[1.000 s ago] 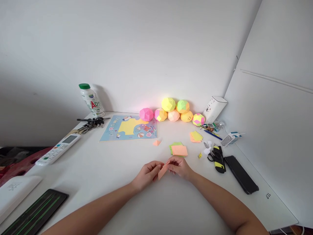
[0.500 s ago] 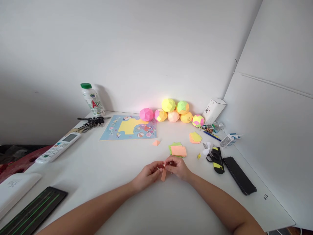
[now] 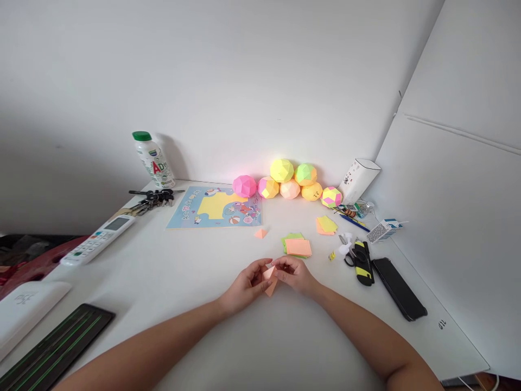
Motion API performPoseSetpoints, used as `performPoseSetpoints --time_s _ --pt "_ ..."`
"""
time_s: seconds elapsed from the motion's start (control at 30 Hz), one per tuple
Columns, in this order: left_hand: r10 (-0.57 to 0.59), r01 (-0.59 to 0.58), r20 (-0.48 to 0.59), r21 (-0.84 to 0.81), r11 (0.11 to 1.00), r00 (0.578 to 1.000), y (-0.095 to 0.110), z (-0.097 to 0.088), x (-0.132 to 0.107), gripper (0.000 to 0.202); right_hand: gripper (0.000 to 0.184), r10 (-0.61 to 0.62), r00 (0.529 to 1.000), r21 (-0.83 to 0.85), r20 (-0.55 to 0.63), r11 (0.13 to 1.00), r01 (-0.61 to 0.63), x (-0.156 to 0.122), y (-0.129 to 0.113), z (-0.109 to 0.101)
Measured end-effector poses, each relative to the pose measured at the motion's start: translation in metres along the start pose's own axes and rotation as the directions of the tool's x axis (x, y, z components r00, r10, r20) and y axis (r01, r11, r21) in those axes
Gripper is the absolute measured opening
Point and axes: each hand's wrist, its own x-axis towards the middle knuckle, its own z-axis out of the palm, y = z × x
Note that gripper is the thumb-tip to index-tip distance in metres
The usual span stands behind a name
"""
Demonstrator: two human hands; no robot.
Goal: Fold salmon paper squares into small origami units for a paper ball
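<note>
Between my two hands is a folded piece of orange paper (image 3: 270, 272), its creased faces showing and a pointed end hanging down. My left hand (image 3: 247, 287) pinches it from the left with thumb and fingers. From the right, my right hand (image 3: 296, 275) grips its other edge, thumb in front. Just beyond my hands lies a pile of green and orange paper slips (image 3: 298, 247). A small folded orange paper piece (image 3: 261, 233) rests on the table farther back. Yellow and orange slips (image 3: 326, 224) lie to the right.
Several faceted paper balls (image 3: 281, 170) line the wall beside a blue picture board (image 3: 187, 217). At left are a bottle (image 3: 154, 163), keys (image 3: 152, 201) and a remote control (image 3: 100, 239). A utility knife (image 3: 363, 266) and black phone case (image 3: 399, 288) lie right.
The orange paper has turned in my fingers, from a narrow folded strip seen edge-on to broader creased faces. Both hands stay in nearly the same place. The view has shifted slightly.
</note>
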Motion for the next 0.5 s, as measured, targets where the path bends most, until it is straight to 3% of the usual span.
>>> performPoseSetpoints --time_s 0.13,0.37,0.5 --pt "-0.006 0.005 -0.026 -0.050 0.999 1.000 -0.0030 -0.0009 0.0000 0.047 0.024 0.007 0.995 -0.094 0.099 0.996 0.002 -0.0013 -0.0030 -0.0006" --pt "0.070 -0.072 -0.023 -0.107 0.992 0.997 -0.0044 -0.0016 -0.0024 0.025 0.032 -0.004 0.996 -0.156 0.090 0.988 0.018 0.0000 -0.0013 -0.0013" --pt "0.124 -0.122 0.039 -0.038 0.992 0.992 -0.0046 -0.0019 -0.0034 0.019 0.033 0.011 0.993 -0.113 0.114 0.994 0.002 -0.0007 0.0010 -0.0021"
